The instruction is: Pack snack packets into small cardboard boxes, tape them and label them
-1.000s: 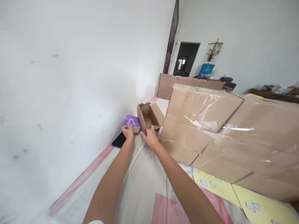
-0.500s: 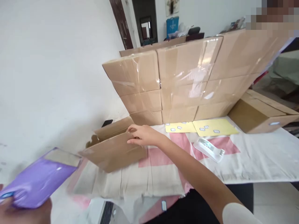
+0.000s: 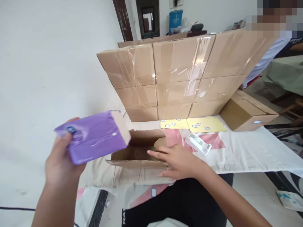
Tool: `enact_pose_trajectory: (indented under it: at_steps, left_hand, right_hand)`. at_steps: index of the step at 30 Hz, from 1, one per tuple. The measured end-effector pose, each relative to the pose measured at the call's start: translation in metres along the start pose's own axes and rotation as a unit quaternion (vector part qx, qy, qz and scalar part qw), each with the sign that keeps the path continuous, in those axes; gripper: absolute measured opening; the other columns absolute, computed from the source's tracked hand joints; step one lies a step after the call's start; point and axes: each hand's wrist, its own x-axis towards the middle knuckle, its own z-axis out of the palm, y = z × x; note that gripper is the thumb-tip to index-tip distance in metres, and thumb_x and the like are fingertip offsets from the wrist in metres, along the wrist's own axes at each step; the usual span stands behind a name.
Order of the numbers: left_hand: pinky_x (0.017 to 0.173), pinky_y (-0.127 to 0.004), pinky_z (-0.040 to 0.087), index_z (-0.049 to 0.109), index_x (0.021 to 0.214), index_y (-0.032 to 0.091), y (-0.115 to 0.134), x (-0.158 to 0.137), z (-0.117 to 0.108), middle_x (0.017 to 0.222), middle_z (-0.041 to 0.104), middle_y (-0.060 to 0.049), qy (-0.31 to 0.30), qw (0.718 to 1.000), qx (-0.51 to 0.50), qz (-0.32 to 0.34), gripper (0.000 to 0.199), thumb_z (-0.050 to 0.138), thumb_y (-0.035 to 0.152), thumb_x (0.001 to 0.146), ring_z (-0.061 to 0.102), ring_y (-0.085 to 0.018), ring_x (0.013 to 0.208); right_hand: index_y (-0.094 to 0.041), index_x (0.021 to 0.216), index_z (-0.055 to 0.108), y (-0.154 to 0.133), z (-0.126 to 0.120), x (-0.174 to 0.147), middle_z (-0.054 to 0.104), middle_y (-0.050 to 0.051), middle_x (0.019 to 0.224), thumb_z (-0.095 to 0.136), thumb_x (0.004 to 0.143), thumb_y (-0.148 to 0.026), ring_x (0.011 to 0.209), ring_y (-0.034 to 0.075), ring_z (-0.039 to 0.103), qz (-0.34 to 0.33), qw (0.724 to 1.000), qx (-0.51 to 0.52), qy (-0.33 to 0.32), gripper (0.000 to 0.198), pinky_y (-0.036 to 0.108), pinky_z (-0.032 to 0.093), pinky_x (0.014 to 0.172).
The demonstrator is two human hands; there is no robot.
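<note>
My left hand (image 3: pixel 62 157) grips a shiny purple packet (image 3: pixel 97 135) by its left end, thumb on top beside a small dark blue mark. The packet is held in the air, and its pale end points right, over the left part of an open cardboard box (image 3: pixel 139 164). My right hand (image 3: pixel 178 160) is at the box's right end, fingers spread; the index finger reaches over the opening and the thumb is outside the near wall. Inside, the box shows bare brown cardboard, partly hidden by the right hand.
Behind the box stands a wall of taped cartons (image 3: pixel 175 75). Yellow sheets with small labels (image 3: pixel 205 125) and a white tape dispenser (image 3: pixel 198 144) lie on the cloth-covered table (image 3: pixel 243 154). Another carton (image 3: pixel 248 110) is at the right. A person is partly visible behind the cartons.
The purple packet has come right and up, from the lower left to above the box. The box has shifted right and turned, its opening now facing me. My right hand has moved to its right end.
</note>
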Motion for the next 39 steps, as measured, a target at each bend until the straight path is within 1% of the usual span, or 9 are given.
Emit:
enact_pose_trajectory:
  at_steps: [4, 8, 11, 17, 22, 25, 28, 32, 39]
  left_hand:
    - [0.062, -0.02, 0.054, 0.063, 0.128, 0.029, -0.001, 0.0, 0.041, 0.105, 0.068, 0.001, -0.123, 0.986, -0.005, -0.11, 0.072, 0.081, 0.061, 0.067, 0.063, -0.015, 0.083]
    - [0.068, -0.027, 0.056, 0.055, 0.138, 0.033, -0.014, -0.012, 0.051, 0.107, 0.071, -0.002, -0.284, 0.933, 0.176, -0.136, 0.064, 0.059, 0.07, 0.086, 0.07, -0.022, 0.092]
    - [0.076, -0.034, 0.057, 0.056, 0.141, 0.033, -0.033, -0.024, 0.056, 0.101, 0.072, -0.007, -0.382, 0.851, 0.357, -0.044, 0.057, 0.045, 0.065, 0.094, 0.071, -0.027, 0.097]
    - [0.068, -0.038, 0.05, 0.056, 0.141, 0.031, -0.053, -0.026, 0.072, 0.083, 0.07, -0.007, -0.353, 0.673, 0.632, 0.152, 0.056, 0.058, 0.043, 0.086, 0.068, -0.031, 0.075]
    - [0.087, -0.04, 0.052, 0.07, 0.119, 0.032, -0.044, -0.018, 0.082, 0.112, 0.073, -0.006, -0.447, 0.672, 0.552, 0.21, 0.033, 0.061, 0.046, 0.09, 0.068, -0.03, 0.104]
    - [0.105, -0.04, 0.048, 0.058, 0.139, 0.043, -0.049, -0.018, 0.089, 0.149, 0.058, 0.001, -0.611, 0.622, 0.447, 0.197, 0.044, 0.06, 0.042, 0.095, 0.057, -0.028, 0.133]
    - [0.117, -0.046, 0.039, 0.041, 0.15, 0.052, -0.07, -0.02, 0.097, 0.165, 0.037, 0.006, -0.692, 0.571, 0.385, 0.216, 0.061, 0.062, 0.033, 0.096, 0.035, -0.03, 0.152]
    - [0.118, -0.055, 0.033, 0.043, 0.147, 0.056, -0.109, -0.021, 0.104, 0.165, 0.036, 0.008, -0.697, 0.536, 0.389, 0.276, 0.064, 0.059, 0.02, 0.096, 0.028, -0.034, 0.154]
    - [0.096, -0.038, 0.049, 0.068, 0.127, 0.043, -0.134, -0.018, 0.113, 0.129, 0.064, -0.003, -0.645, 0.51, 0.426, 0.377, 0.037, 0.061, 0.025, 0.096, 0.056, -0.029, 0.121]
  right_hand:
    - [-0.022, 0.142, 0.051, 0.003, 0.013, -0.008, 0.058, 0.016, 0.133, 0.052, 0.094, -0.069, 0.093, 0.025, 0.068, 0.03, 0.996, -0.009, 0.089, 0.068, 0.037, 0.054, 0.068]
    - [-0.021, 0.123, 0.05, 0.015, 0.031, -0.018, 0.056, 0.017, 0.123, 0.051, 0.093, -0.071, 0.105, 0.03, 0.064, 0.059, 0.968, 0.041, 0.239, 0.059, 0.041, 0.057, 0.072]
    - [-0.023, 0.118, 0.047, 0.024, 0.044, -0.021, 0.054, 0.016, 0.122, 0.057, 0.092, -0.065, 0.113, 0.032, 0.06, 0.058, 0.953, 0.065, 0.291, 0.051, 0.044, 0.057, 0.08]
    - [-0.024, 0.111, 0.046, 0.036, 0.058, -0.023, 0.052, 0.014, 0.118, 0.059, 0.092, -0.055, 0.109, 0.032, 0.058, 0.099, 0.943, 0.077, 0.31, 0.039, 0.046, 0.056, 0.08]
    - [-0.026, 0.121, 0.049, 0.041, 0.074, -0.024, 0.052, 0.014, 0.121, 0.06, 0.091, -0.063, 0.116, 0.033, 0.057, 0.1, 0.912, 0.098, 0.387, 0.049, 0.052, 0.055, 0.092]
    - [-0.029, 0.144, 0.038, 0.041, 0.087, -0.023, 0.051, 0.016, 0.131, 0.06, 0.09, -0.065, 0.129, 0.036, 0.052, 0.101, 0.881, 0.147, 0.438, 0.068, 0.055, 0.055, 0.094]
    - [-0.032, 0.154, 0.031, 0.04, 0.094, -0.021, 0.052, 0.016, 0.138, 0.055, 0.092, -0.067, 0.13, 0.036, 0.054, 0.06, 0.903, 0.171, 0.389, 0.075, 0.057, 0.055, 0.097]
    - [-0.034, 0.155, 0.036, 0.039, 0.094, -0.016, 0.048, 0.014, 0.148, 0.055, 0.092, -0.068, 0.136, 0.037, 0.049, 0.027, 0.922, 0.137, 0.362, 0.074, 0.062, 0.045, 0.109]
    - [-0.029, 0.161, 0.026, 0.037, 0.103, -0.002, 0.042, 0.015, 0.158, 0.049, 0.097, -0.062, 0.145, 0.037, 0.04, 0.028, 0.916, 0.116, 0.383, 0.076, 0.065, 0.038, 0.113]
